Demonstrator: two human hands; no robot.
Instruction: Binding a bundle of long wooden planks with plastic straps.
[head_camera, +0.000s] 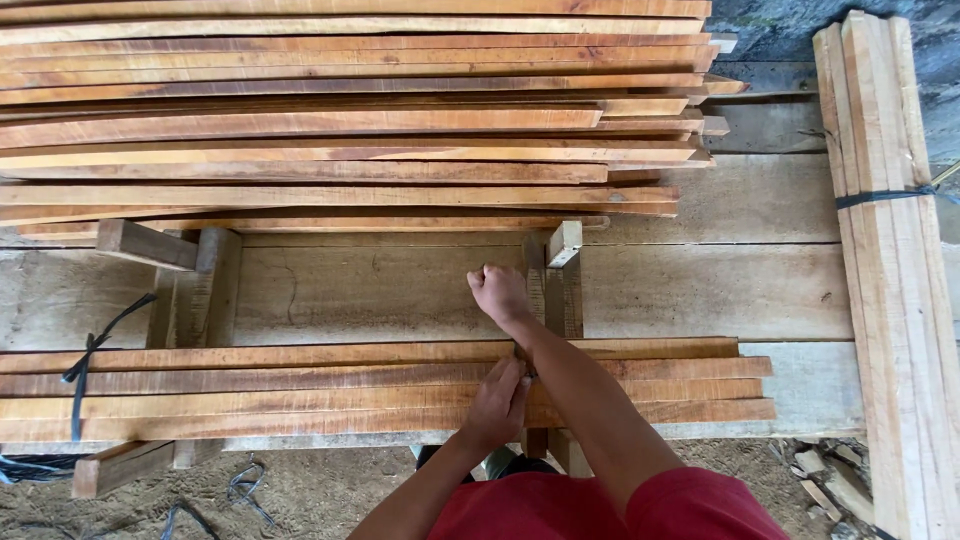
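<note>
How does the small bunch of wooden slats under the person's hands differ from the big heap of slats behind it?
The near bunch is a few slats laid side by side in one flat layer; the far heap is many slats piled loosely in several layers. The near bunch has a dark strap around its left end and both hands at it, left hand and right hand; the far heap shows no strap. Both are long, thin, reddish-brown slats.

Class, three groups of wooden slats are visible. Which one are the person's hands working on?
The near bundle of slats resting across the wooden jig, under the left hand and right hand; the others lie untouched.
</note>
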